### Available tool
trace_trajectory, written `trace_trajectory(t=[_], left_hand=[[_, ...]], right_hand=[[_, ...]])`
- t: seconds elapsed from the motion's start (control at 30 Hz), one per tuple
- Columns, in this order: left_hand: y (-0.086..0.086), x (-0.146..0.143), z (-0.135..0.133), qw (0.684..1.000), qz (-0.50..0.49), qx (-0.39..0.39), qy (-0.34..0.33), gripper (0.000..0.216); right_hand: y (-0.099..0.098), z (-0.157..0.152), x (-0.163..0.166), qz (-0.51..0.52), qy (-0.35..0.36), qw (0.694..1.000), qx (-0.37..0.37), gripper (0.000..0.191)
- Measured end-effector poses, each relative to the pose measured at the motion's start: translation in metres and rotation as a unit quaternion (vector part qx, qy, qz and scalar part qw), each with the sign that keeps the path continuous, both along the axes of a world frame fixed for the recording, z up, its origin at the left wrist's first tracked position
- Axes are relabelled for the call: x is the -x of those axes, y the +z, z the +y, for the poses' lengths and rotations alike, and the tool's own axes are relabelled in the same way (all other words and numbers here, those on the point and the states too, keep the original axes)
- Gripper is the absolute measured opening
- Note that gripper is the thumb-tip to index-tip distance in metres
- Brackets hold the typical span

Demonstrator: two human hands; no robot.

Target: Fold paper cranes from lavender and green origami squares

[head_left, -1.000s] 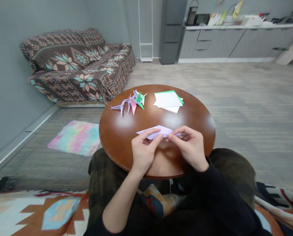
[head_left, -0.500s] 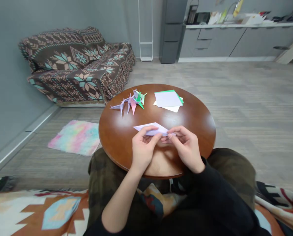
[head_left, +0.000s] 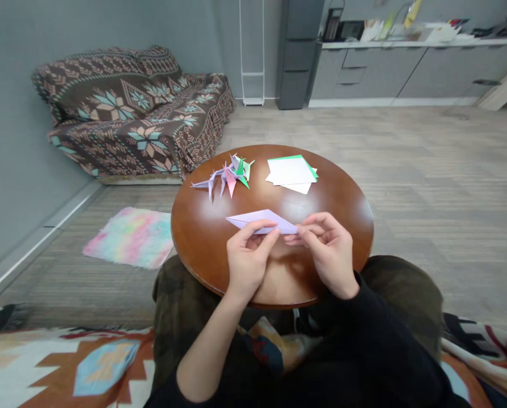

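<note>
A pale lilac folded paper (head_left: 260,220), long and diamond-shaped, is held just above the round brown table (head_left: 202,226). My left hand (head_left: 248,262) pinches its near edge from the left, thumb and forefinger closed on it. My right hand (head_left: 328,249) pinches its right tip, fingers curled. Farther back on the table lie several finished folded paper cranes (head_left: 228,174) in lilac, pink and green, and a small stack of square sheets (head_left: 291,171), white on top with a green one beneath.
A patterned sofa (head_left: 126,107) stands at the back left, a pastel rug (head_left: 130,237) on the floor beside the table. Grey cabinets and a cluttered counter (head_left: 406,39) line the far wall. My lap and a patterned blanket (head_left: 66,362) fill the foreground.
The lilac paper has shifted a little left and away from me and now lies flatter, showing its full diamond shape. Both hands kept their pinch and moved slightly with it.
</note>
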State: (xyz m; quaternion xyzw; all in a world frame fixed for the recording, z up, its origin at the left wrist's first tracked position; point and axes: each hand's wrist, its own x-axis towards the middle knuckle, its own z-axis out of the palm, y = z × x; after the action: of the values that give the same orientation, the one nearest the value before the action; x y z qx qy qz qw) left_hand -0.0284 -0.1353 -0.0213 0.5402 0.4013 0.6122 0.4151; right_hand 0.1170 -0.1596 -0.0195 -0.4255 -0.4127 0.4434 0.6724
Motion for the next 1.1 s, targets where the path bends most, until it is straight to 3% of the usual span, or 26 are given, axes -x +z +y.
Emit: trace_trajectory(t=[0.17, 0.27, 0.43, 0.67, 0.73, 0.87, 1.1], left_hand=[[-0.002, 0.002, 0.002, 1.0, -0.002, 0.01, 0.022, 0.016], [0.0, 0.003, 0.002, 1.0, 0.007, 0.002, 0.008, 0.012], [0.0, 0.002, 0.002, 1.0, 0.014, -0.005, -0.026, 0.013], [-0.002, -0.001, 0.002, 0.998, -0.056, 0.028, 0.006, 0.094], [-0.002, -0.001, 0.003, 0.997, -0.06, 0.056, -0.006, 0.087], [-0.005, 0.0, 0.005, 0.992, -0.052, 0.104, -0.058, 0.023], [-0.012, 0.002, 0.013, 0.988, -0.129, 0.085, -0.002, 0.02]], right_hand=[[-0.006, 0.003, 0.0, 0.059, 0.029, 0.997, 0.03, 0.027], [-0.008, 0.003, 0.003, 0.029, 0.077, 0.996, 0.044, 0.027], [-0.005, 0.0, 0.001, -0.049, 0.077, 0.995, 0.032, 0.024], [-0.005, -0.001, 0.007, -0.07, 0.158, 0.983, 0.067, 0.022], [-0.006, 0.0, 0.011, -0.056, 0.165, 0.982, 0.076, 0.02], [-0.009, 0.002, 0.015, -0.03, 0.138, 0.985, 0.099, 0.016], [-0.016, 0.001, 0.02, 0.008, 0.134, 0.98, 0.149, 0.009]])
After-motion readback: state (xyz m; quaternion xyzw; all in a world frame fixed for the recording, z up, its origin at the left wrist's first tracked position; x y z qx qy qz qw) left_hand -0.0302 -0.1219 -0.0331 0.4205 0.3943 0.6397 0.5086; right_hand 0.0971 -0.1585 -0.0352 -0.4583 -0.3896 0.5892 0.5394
